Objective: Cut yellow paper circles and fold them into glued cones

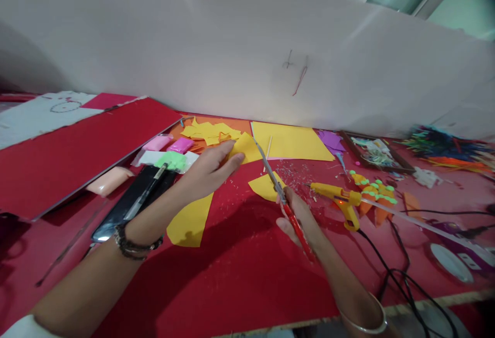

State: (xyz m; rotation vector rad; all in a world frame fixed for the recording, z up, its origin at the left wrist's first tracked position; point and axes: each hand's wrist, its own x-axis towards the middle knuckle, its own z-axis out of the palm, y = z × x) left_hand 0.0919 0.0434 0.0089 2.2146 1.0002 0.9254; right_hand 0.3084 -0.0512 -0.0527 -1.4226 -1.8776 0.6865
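Observation:
My left hand [212, 166] pinches a yellow craft sheet piece [248, 148] between thumb and fingers above the red table. Red-handled scissors [294, 223] are gripped in my right hand [301, 213], their blades pointing up and away, beside the right edge of that piece. Whether the blades touch it I cannot tell. Under the scissors lies a small yellow cutout [265, 186]. Another yellow piece [191, 222] rests below my left wrist. Behind both hands is a large yellow sheet [294, 141], with a thin pale stick [269, 147] across its left part.
A yellow glue gun [334, 193] with trailing black cables lies right, beside orange-and-green craft pieces [377, 196]. A tray of odds and ends [375, 151] stands behind. Left are a phone [127, 204], packets of pink clay [181, 145], a red board [88, 147] and yellow scraps [209, 131].

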